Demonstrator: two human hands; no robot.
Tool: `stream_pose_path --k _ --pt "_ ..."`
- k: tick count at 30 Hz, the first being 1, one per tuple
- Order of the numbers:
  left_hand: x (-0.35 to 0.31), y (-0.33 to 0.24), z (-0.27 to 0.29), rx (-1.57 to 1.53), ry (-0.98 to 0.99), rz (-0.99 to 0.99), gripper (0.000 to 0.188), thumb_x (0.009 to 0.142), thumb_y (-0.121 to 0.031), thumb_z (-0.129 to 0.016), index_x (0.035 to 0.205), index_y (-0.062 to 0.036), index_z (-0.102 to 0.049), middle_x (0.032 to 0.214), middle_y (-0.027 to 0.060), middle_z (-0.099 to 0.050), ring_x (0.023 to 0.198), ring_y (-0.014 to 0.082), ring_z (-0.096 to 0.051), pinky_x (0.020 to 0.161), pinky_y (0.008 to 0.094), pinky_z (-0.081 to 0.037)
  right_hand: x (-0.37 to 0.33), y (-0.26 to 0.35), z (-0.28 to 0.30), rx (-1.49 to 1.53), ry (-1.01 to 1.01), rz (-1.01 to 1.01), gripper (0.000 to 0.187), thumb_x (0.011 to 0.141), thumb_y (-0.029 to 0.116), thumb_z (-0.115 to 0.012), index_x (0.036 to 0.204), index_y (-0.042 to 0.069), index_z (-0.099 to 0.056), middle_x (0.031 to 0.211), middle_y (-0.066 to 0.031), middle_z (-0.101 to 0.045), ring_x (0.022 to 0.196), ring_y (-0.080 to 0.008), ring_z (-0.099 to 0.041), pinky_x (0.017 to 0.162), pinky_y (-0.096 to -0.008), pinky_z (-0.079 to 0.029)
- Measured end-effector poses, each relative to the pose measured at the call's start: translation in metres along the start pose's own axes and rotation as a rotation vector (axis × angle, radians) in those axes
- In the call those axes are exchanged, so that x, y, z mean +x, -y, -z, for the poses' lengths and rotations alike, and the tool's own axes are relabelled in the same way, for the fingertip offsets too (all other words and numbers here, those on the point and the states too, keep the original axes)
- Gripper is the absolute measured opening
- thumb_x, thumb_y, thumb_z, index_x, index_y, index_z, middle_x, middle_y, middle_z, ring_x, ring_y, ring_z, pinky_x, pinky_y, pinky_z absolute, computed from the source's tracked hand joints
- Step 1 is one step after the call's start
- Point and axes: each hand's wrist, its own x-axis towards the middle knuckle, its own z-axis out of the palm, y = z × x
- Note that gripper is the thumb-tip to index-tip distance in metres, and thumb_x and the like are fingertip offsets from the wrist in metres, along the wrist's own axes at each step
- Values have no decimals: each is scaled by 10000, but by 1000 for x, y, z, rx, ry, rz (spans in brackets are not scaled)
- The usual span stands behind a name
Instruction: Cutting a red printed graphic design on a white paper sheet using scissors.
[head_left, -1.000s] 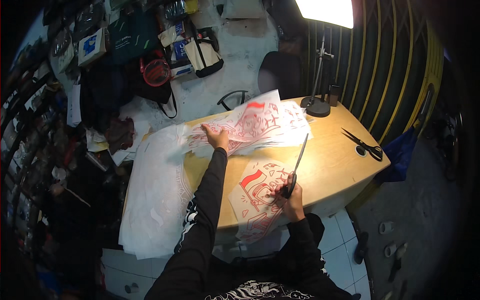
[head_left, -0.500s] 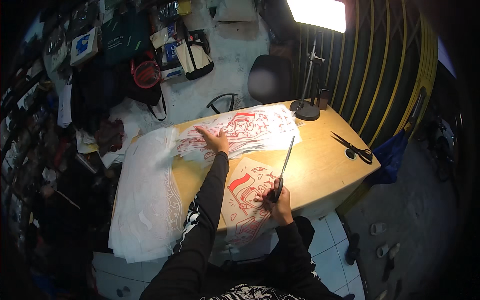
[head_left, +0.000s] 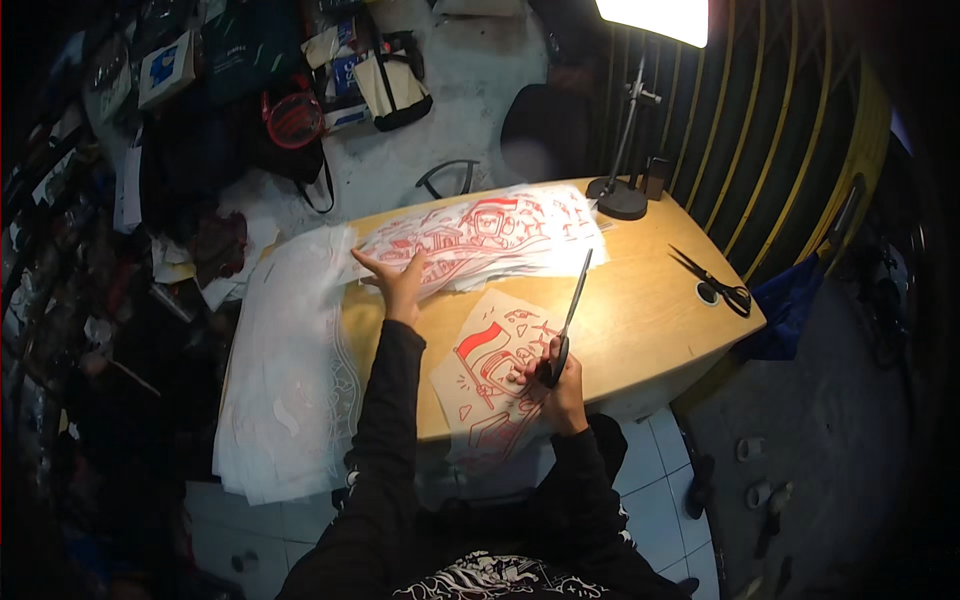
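My left hand reaches over the near left edge of a stack of thin white sheets printed in red. Its thumb and fingers are spread, and it grips nothing that I can see. My right hand is closed around the black handles of a pair of scissors, whose blades point away from me. Under that hand a single translucent sheet with red drawings hangs over the table's near edge; whether its fingers also pinch the sheet is unclear. A pile of whitish sheets with pale line drawings droops off the left side.
A second pair of black scissors lies on the right of the wooden table, by a round cable hole. A lit desk lamp stands at the back. Bags and clutter crowd the left; a folding metal gate borders the right.
My left hand has drawn back a little toward the left and nearer to me, across the printed stack. My right hand keeps hold of the scissors. The whole view has shifted slightly.
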Motion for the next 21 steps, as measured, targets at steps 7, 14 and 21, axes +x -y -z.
stream_pose_path --k 7,14,21 --pt "-103 17 107 184 554 -382 658 757 -186 -705 1302 -1 -386 1293 206 -450 1232 313 -414 1025 368 -321 -1 4 3 -104 -44 12 351 915 380 -529 763 77 -438 629 -77 -540 571 -184 -574 672 -373 -537" --pt "-226 -7 145 317 631 -390 437 766 -169 -696 1144 -7 -547 1190 171 -541 1106 321 -525 949 368 -401 2 4 5 -145 -36 39 385 919 407 -511 810 41 -463 668 -75 -552 578 -198 -590 636 -334 -511" --pt "-257 25 154 293 499 52 384 808 -202 -672 1105 3 -541 1128 173 -567 1026 273 -565 868 338 -438 0 10 2 -231 -47 -30 328 926 404 -495 809 105 -428 626 -62 -525 530 -198 -570 876 -416 -473"
